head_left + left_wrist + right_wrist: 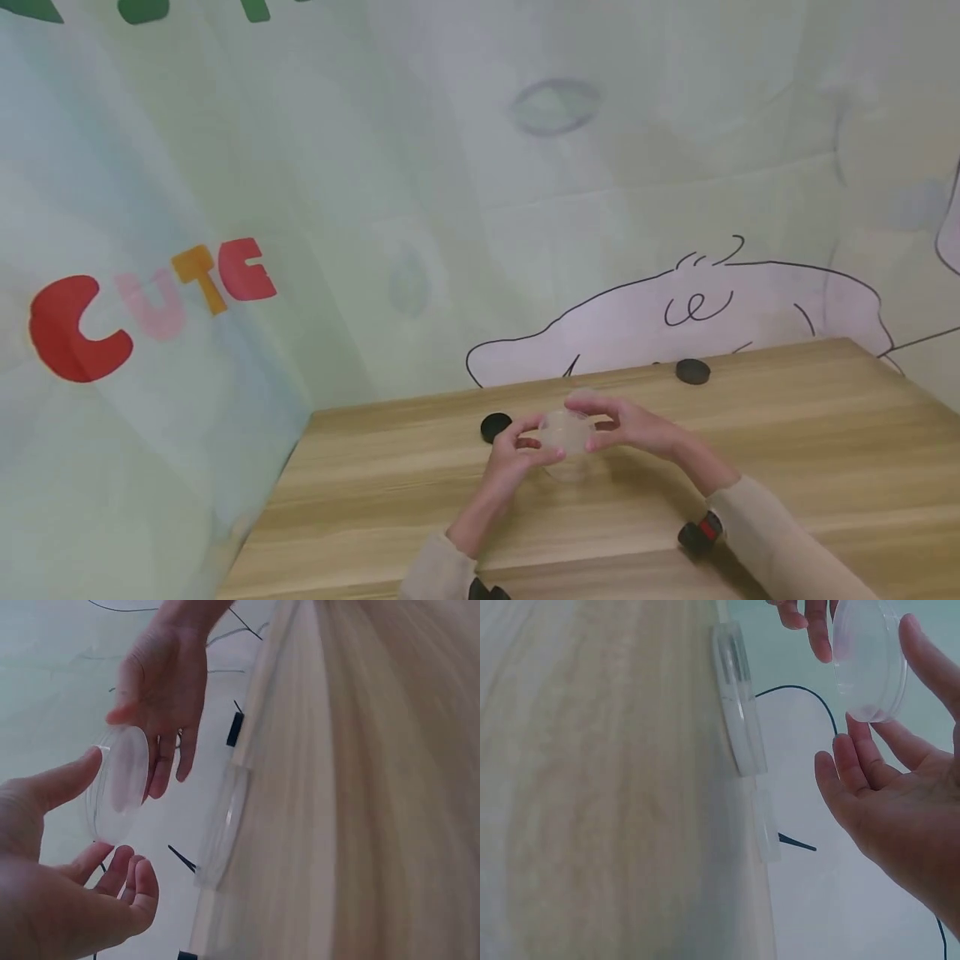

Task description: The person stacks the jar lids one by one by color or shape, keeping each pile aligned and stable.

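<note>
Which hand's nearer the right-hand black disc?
Right. The right hand is in front and left of the disc; the left hand is on the same side, farther off.

Free passage rightward over the wooden table (817, 425); black disc (494, 427) close by the left fingers (527, 424).

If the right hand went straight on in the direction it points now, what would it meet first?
The clear disc, which the right hand grips at its edge; beyond it, the left hand seems next, though depth is uncertain.
</note>
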`<state>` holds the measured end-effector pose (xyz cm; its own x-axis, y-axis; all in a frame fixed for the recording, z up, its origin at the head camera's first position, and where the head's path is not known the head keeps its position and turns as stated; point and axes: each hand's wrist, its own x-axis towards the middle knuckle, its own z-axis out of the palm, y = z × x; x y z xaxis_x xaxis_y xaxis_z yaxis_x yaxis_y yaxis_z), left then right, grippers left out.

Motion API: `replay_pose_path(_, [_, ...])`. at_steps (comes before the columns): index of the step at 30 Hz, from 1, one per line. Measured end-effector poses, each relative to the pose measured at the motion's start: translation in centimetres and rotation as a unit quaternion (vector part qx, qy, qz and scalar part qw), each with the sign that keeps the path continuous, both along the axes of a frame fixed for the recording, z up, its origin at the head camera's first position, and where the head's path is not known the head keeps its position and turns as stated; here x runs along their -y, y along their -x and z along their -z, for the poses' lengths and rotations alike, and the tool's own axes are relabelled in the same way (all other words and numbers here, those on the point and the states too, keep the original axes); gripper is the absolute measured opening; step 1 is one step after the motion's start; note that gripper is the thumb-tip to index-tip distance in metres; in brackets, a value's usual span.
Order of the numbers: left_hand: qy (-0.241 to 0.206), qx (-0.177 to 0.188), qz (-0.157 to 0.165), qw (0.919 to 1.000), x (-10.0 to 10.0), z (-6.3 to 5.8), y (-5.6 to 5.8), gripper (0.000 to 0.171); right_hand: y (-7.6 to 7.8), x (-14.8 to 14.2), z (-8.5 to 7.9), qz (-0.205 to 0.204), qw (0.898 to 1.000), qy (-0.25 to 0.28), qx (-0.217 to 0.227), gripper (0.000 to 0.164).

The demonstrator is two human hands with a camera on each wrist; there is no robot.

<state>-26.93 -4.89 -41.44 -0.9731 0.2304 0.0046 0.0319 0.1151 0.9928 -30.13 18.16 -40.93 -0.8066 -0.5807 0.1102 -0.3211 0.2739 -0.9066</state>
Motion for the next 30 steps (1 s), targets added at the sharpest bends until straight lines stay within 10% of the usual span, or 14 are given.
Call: replay_pose_path(30, [0.117,-0.038,0.02,0.9923,0.3,3.4,1.8,0.059,0.5,0.8,3.1,0.056,0.993,-0.107,0.008,0.072])
